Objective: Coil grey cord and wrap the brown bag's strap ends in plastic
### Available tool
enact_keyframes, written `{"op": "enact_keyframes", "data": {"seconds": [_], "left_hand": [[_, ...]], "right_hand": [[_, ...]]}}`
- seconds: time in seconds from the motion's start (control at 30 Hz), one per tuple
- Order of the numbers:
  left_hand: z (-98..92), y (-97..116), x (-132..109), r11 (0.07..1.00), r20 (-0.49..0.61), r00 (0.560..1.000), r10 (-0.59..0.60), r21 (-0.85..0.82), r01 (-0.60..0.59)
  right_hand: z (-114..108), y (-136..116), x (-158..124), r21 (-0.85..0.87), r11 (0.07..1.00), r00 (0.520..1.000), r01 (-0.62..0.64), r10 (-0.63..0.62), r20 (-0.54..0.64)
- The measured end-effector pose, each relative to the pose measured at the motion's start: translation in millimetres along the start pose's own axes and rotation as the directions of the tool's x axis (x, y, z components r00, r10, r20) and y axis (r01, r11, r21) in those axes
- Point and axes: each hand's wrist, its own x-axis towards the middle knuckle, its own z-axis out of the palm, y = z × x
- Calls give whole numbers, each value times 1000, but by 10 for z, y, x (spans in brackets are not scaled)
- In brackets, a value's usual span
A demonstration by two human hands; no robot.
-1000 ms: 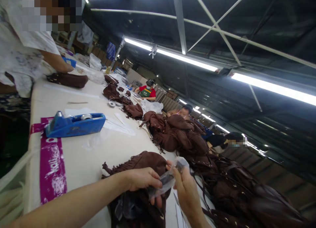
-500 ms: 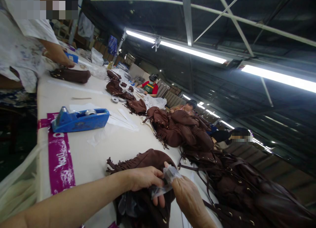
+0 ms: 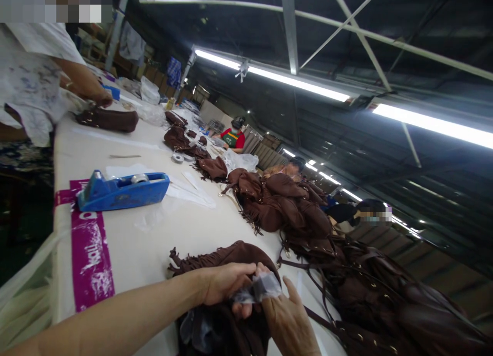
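- Head view: a dim workshop lit by long tube lamps; a pale worktable [image 3: 146, 238] runs away beyond the fingers.
- The left hand [image 3: 225, 285] pinches a crumpled clear plastic film [image 3: 266, 285], which spans both hands, its long axis crosswise, right end slightly higher.
- The right hand [image 3: 289, 317] has one finger held out, apart from the film; the film covers its other fingers, so I cannot tell whether they grip.
- Directly beneath the fingers lies a brown fringed bag [image 3: 246, 250], fringe pointing left, its near part running toward the wearer; the forearm and hands block its middle.
- Left of the fingers, well apart: a blue tape dispenser [image 3: 125, 192] and purple printed strip [image 3: 92, 261].
- Right of and beyond the fingers: a heap of brown bags [image 3: 285, 202], straps trailing near the right hand.
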Motion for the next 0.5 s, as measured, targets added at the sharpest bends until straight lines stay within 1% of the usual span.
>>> {"op": "enact_keyframes", "data": {"seconds": [0.1, 0.13, 0.23, 0.33, 0.4, 0.5], "left_hand": [[-16, -41, 49, 998, -9, 999, -41, -50, 41], [-21, -61, 66, 996, 11, 999, -53, -75, 54], [-44, -124, 113, 973, 104, 990, -98, -198, 117], [-66, -160, 137, 930, 130, 981, -145, -321, 180], [-69, -170, 137, 902, 158, 976, -147, -384, 198], [-47, -201, 139, 877, 199, 975, -102, -444, 183]], "right_hand": [[-27, -30, 57, -23, 997, 996, 78, -77, 32], [-33, -43, 63, -31, 995, 994, 95, -94, 52], [-23, -84, 52, -47, 995, 990, 92, -86, 111], [-4, -86, 49, -39, 995, 989, 92, -86, 123], [-7, -54, 61, -36, 992, 987, 121, -116, 114], [-38, 12, 76, -41, 990, 986, 136, -130, 108]]}}
